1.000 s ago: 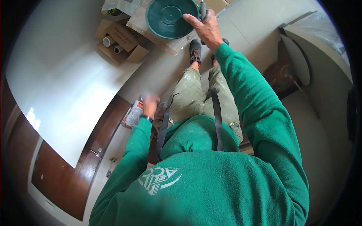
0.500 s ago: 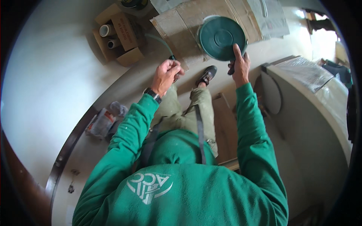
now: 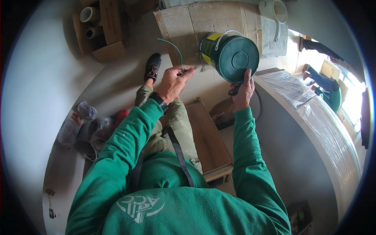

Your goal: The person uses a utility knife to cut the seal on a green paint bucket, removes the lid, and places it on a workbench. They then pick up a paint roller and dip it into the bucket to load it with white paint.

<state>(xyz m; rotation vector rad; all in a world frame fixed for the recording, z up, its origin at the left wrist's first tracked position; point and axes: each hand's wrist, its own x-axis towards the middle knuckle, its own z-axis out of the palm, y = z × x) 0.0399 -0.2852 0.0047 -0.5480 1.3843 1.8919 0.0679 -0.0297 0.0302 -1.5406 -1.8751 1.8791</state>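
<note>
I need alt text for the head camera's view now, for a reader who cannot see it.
A person's left hand pinches a thin green strip, while the right hand, holding a dark object, rests its thumb on a green bucket. Behind the bucket is brown cardboard; an open box with white rolls is at upper left.
</note>
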